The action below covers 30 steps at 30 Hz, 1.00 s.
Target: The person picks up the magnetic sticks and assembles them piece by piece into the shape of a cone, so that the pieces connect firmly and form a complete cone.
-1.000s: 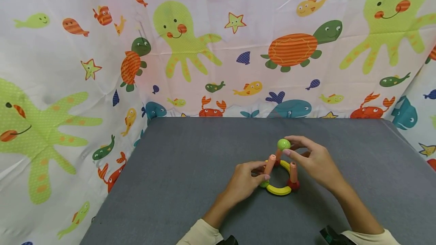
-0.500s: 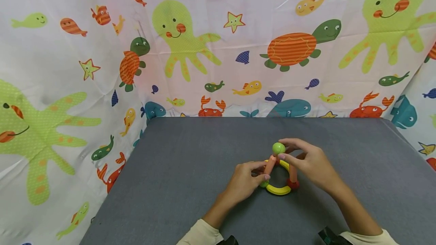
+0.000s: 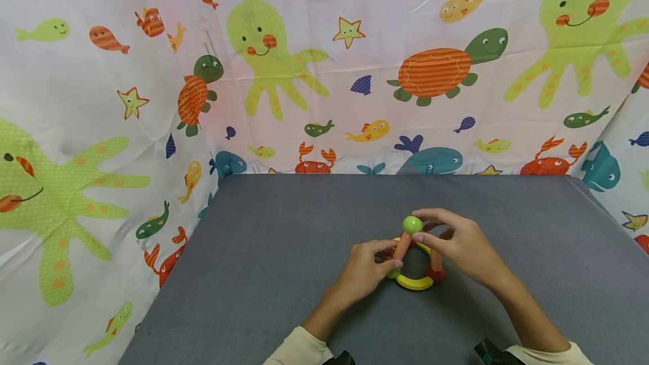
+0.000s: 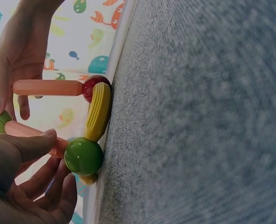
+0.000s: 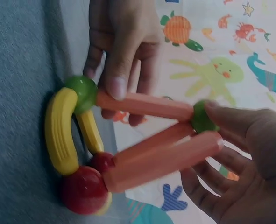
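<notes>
My left hand pinches an orange rod near its lower end. That rod leans up from a green ball at a corner of a ring on the table. The ring is made of yellow curved bars joined by this ball and two red balls. My right hand pinches another green ball between thumb and fingers, at the top end of the held rod. Two other orange rods rise from the red balls; in the right wrist view their tops converge toward the upper green ball.
A grey cloth covers the table under the ring. Behind and at the sides hangs a white curtain printed with sea animals. Dark wrist devices sit at both cream sleeves.
My right hand has moved left and slightly down with the green ball, from above the rear rod to the top of the left rod. My left hand has stayed at its rod.
</notes>
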Available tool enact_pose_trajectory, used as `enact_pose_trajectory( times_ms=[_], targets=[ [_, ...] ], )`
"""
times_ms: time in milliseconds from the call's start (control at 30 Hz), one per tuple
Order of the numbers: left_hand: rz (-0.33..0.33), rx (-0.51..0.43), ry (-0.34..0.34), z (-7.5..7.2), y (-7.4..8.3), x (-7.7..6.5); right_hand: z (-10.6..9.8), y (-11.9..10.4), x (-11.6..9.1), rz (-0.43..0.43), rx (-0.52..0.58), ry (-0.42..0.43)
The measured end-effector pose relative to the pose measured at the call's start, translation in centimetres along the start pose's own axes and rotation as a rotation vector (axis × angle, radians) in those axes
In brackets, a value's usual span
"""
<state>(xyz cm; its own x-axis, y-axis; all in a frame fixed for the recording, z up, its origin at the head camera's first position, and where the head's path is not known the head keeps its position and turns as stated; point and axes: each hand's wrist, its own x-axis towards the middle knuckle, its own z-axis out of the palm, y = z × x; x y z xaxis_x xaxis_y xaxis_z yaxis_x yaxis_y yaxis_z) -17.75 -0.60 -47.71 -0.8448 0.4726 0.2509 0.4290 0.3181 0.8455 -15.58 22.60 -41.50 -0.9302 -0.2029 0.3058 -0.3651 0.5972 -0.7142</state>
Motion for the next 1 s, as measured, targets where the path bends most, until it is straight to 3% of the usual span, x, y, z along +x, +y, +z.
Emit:
enact_pose_trajectory(
  times_ms=[333,500,1000],
  targets=[
    [-0.024,0.015,0.004,0.0,-0.1,0.0,-2.7,1.4,-0.3,-0.026,0.065,-0.100],
    [-0.028,0.019,0.007,0.0,0.0,0.0,-3.6,2.2,-0.5,0.012,0.095,-0.174],
    [-0.025,0.021,0.010,0.0,0.0,-0.1,-3.1,4.8,-0.2,0.094,0.181,-0.434]
  ],
)
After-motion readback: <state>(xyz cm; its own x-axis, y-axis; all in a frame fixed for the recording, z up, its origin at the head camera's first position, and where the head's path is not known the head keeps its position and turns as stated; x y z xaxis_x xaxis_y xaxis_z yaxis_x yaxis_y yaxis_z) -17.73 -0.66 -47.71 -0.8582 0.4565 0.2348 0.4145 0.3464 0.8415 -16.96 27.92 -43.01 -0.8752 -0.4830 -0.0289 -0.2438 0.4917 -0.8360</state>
